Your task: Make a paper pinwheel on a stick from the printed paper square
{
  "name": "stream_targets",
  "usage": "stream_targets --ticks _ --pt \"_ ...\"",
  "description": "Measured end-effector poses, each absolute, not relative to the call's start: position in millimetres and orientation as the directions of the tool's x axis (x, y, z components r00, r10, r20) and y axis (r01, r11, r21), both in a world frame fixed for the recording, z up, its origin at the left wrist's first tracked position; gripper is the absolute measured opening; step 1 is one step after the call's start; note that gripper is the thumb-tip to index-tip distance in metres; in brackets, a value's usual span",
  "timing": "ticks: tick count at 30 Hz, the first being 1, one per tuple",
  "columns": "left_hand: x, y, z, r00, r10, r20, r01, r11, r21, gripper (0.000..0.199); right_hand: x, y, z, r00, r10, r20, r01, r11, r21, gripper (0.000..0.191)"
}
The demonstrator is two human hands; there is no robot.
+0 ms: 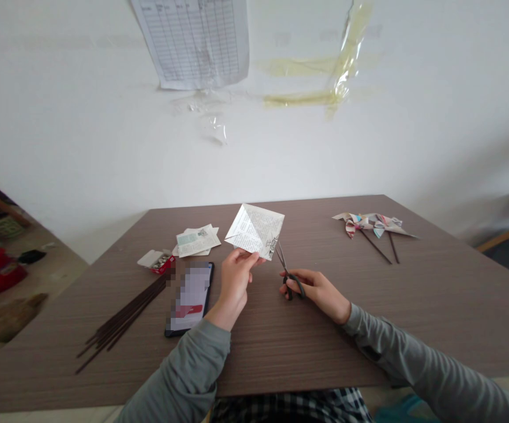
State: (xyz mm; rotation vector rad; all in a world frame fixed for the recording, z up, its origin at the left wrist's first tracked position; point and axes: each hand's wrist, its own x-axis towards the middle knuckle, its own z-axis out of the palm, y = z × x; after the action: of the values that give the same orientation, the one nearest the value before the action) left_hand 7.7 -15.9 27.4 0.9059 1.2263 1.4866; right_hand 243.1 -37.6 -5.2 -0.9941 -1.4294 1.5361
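My left hand [237, 282] pinches the lower edge of a square of printed paper [257, 226] and holds it up above the table. Diagonal creases cross the sheet, and a slit shows near its left corner. In my right hand [316, 291] is a pair of scissors [284, 264] with dark handles, my fingers in the loops. The blades point up, slightly apart, close to the paper's lower right corner; whether they touch it I cannot tell.
Left on the table [325, 341] lie paper pieces [198, 241], an open red box [160, 262] of small items, several thin dark sticks [126, 320] and a phone [190, 299]. Two paper pinwheels [371, 226] on sticks lie at the right. Behind stands a white wall [104, 129].
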Motion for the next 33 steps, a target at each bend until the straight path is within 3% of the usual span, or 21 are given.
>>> stream_targets --ticks 16,27,33 --pt "12.3 -17.9 27.0 -0.220 0.975 -0.019 -0.206 -0.027 0.978 0.048 238.9 -40.8 -13.0 -0.448 0.894 -0.022 -0.004 -0.027 -1.000 0.083" --pt "14.8 -18.5 28.1 -0.227 0.973 -0.037 -0.233 -0.017 0.972 0.033 239.0 -39.7 -13.7 -0.445 0.895 -0.022 -0.005 -0.027 -1.000 0.085" --pt "14.5 -19.0 29.2 -0.216 0.976 -0.036 -0.224 -0.014 0.974 0.038 235.9 -41.3 -7.8 -0.427 0.903 -0.038 -0.020 -0.052 -0.998 0.083"
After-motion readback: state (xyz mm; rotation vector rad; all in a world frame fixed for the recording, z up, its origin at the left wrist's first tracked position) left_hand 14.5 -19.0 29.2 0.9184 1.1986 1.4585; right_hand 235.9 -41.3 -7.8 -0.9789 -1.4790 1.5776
